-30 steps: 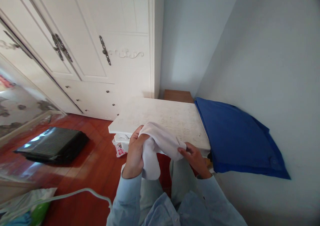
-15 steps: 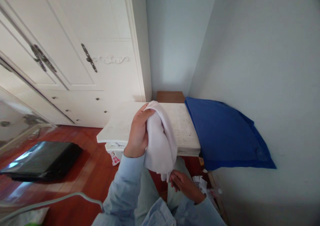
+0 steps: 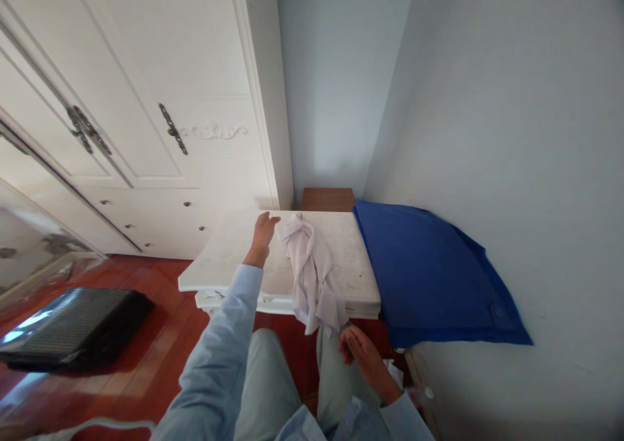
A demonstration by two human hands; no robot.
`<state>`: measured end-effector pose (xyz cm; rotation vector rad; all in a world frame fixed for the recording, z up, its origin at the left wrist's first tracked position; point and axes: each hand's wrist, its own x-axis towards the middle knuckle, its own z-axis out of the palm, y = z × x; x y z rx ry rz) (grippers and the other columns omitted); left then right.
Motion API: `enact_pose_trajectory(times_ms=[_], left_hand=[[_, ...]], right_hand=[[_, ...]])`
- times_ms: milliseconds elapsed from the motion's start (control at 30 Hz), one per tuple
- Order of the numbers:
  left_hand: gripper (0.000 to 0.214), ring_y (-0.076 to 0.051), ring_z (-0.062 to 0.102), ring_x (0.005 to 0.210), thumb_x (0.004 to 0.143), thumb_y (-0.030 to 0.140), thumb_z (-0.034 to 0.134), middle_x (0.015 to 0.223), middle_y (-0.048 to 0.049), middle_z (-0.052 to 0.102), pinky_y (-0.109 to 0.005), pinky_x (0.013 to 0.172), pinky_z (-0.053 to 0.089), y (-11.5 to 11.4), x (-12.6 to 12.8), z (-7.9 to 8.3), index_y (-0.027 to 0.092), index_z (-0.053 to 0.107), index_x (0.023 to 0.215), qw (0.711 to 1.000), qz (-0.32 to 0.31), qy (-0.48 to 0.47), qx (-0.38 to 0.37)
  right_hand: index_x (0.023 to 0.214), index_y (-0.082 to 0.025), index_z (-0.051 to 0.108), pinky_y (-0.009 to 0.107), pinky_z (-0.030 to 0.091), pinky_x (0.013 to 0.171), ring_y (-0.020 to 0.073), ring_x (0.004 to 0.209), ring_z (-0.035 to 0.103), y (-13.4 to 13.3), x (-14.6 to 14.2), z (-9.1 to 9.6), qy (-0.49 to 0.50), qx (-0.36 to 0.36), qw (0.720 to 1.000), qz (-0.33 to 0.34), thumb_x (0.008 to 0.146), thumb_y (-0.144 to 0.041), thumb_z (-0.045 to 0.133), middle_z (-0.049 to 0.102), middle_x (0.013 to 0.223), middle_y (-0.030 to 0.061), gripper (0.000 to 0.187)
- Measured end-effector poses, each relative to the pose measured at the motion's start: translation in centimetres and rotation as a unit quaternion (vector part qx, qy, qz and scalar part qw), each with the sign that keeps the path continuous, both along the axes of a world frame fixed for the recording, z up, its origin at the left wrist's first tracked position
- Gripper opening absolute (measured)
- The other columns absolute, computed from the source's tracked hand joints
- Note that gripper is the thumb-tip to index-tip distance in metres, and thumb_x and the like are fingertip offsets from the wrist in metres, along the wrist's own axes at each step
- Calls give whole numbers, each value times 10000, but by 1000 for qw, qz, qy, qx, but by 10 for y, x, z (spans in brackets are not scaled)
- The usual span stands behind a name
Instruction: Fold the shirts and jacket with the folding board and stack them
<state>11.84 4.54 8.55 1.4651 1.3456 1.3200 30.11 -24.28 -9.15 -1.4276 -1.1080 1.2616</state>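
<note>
A white cloth point(image 3: 312, 272) lies crumpled lengthwise on the small white table point(image 3: 229, 259), its near end hanging over the front edge. My left hand point(image 3: 263, 231) is stretched out over the table's far part, just left of the cloth's far end, fingers apart and holding nothing. My right hand point(image 3: 355, 348) is low by my knee, below the cloth's hanging end, fingers loosely curled with nothing seen in them.
A blue cushion point(image 3: 429, 278) leans against the right wall beside the table. A white wardrobe point(image 3: 146, 103) with dark metal handles stands at left. A black flat case point(image 3: 73, 320) lies on the red wood floor. A brown stand point(image 3: 327, 199) is behind the table.
My left hand carried the cloth forward, laid it on the table and let go. My right hand has dropped from the cloth down toward my knee.
</note>
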Motion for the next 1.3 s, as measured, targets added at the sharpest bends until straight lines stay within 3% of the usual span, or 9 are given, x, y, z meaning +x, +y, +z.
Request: enact_pose_trajectory(times_ms=[167,267,400,567,700,800,900,1133,1300], left_hand=[[459,-289,593,1197,720,345,748,1250,-125,656,-449,1038,452,-75,-16,-72,180,653,1137,988,-119,98,-4],[686,-329,531,1287,657,384,794,1331,-154,602,-507,1089,409,-129,-25,-114,173,598,1279,979,-95,178,42],[675,-299,667,981,643,398,792,1100,-120,677,-478,908,518,-180,-27,-145,177,611,1255,976,-39,208,-45],[271,-249,676,859,765,393,669,901,-71,722,-384,826,509,-195,-15,-141,194,705,946,982,-61,170,-61],[236,-209,650,755,848,393,563,788,-42,712,-339,752,475,-188,-7,-124,204,698,809,989,-68,120,-57],[203,-177,612,682,821,360,568,694,-15,658,-296,679,454,-183,-5,-115,201,644,720,995,-74,35,-63],[196,-161,609,613,774,379,598,643,-2,634,-274,617,455,-179,-9,-112,200,581,696,982,-65,-130,-121],[88,-129,643,603,767,242,625,676,-19,663,-236,623,488,-161,-33,-108,170,574,766,850,59,-462,-248],[73,-133,657,669,818,129,506,747,-47,651,-243,672,538,-155,-45,-104,171,563,804,739,152,-567,-332]], right_hand=[[830,-169,594,281,385,602,122,516,477,-15,3,-32,-20,-26,998,-59,859,-858,362,529,589,22,727],[804,-178,580,291,383,562,117,489,472,-18,3,-44,-9,-38,997,-70,802,-906,375,600,702,54,757],[823,-170,569,270,402,556,99,503,483,-11,1,-43,6,-47,997,-54,802,-806,498,613,764,51,640],[1060,-162,564,247,460,622,101,654,554,5,-9,-27,2,-22,998,-64,724,-581,680,635,990,74,550],[1349,-169,519,292,492,751,137,744,581,18,-19,-10,-124,9,986,-112,760,-503,668,645,982,54,694],[1287,-161,600,318,489,794,172,778,592,27,-21,0,-206,29,970,-122,798,-495,631,650,878,49,593],[1033,-159,686,337,481,840,196,837,605,34,-16,8,-262,79,954,-118,846,-454,545,671,908,81,376],[859,-164,570,244,472,687,138,705,560,32,10,30,-222,129,961,-105,922,-427,445,606,768,32,298],[1158,-167,567,265,503,756,162,845,611,29,3,23,-343,121,930,-42,878,-430,600,640,1031,75,385]])
